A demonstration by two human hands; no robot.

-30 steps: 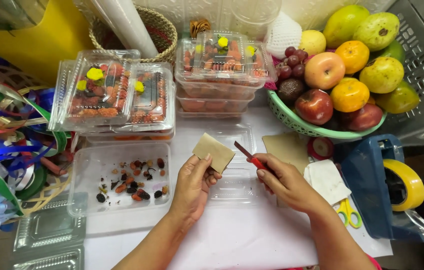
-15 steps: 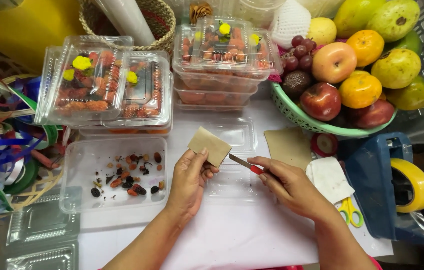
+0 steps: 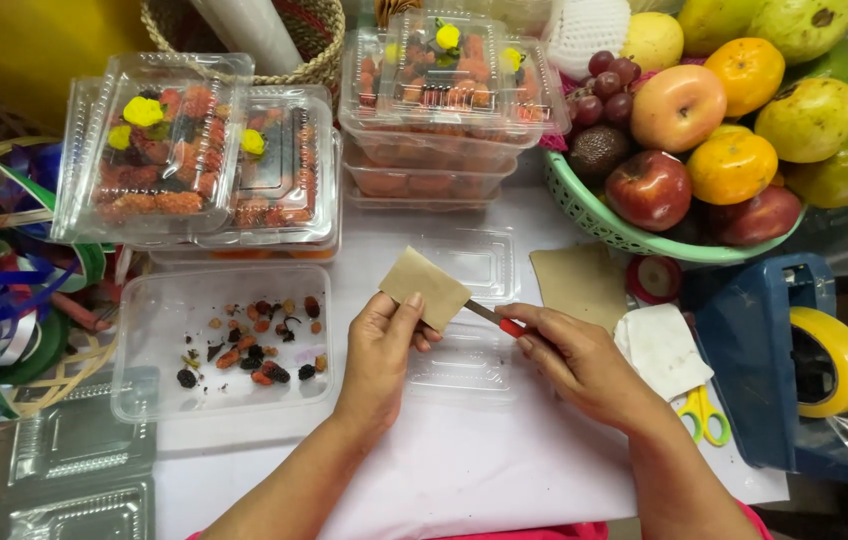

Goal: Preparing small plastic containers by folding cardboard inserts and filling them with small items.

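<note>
Your left hand (image 3: 379,350) pinches a small tan paper square (image 3: 424,288) between thumb and fingertips, holding it tilted above the white table (image 3: 484,470), just beside an open clear tray (image 3: 224,345). Your right hand (image 3: 574,360) is curled closed around a red-handled knife (image 3: 496,318), its blade touching the paper's lower edge. Both forearms reach in from below.

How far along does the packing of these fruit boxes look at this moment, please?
Done: several closed boxes of berries stand stacked at the back. In hand: the left hand holds a brown paper piece while the right hand puts a red-handled blade to it. Left: the open tray holds only a few scattered berries, and empty clear boxes lie unfilled.
</note>
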